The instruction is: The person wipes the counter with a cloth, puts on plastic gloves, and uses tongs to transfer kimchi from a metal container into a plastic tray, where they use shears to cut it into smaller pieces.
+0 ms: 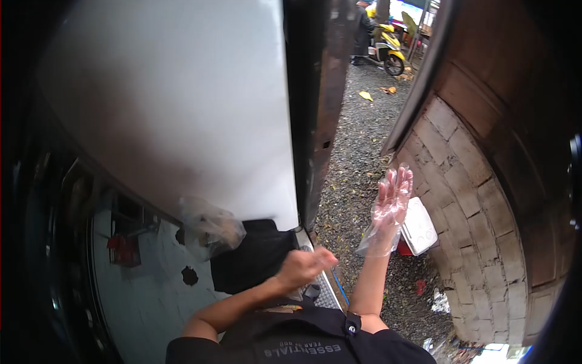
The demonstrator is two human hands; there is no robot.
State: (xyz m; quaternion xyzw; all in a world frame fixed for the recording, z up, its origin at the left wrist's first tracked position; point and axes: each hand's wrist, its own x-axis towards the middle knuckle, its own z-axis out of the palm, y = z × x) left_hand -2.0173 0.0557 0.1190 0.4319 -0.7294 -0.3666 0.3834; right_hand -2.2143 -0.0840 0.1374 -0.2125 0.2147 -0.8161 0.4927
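My right hand [393, 197] is raised with its fingers spread, inside a thin clear plastic glove [382, 233] that reaches to the wrist. It holds nothing. Lower and to the left, my left hand [304, 268] is bare and slightly blurred. Its fingers are curled closed in front of my chest, and what they hold, if anything, is too small to make out. A clear plastic bag [212, 227] with something brownish inside is to the left of my left hand, near the black mat [251, 261].
A large pale panel [182, 109] stands at left beside a dark post [330, 109]. A block wall [467, 200] runs along the right. A white-lidded box [418, 226] sits on gravel [357, 158]. Farther off are a yellow motorbike [389, 45] and a person [362, 33].
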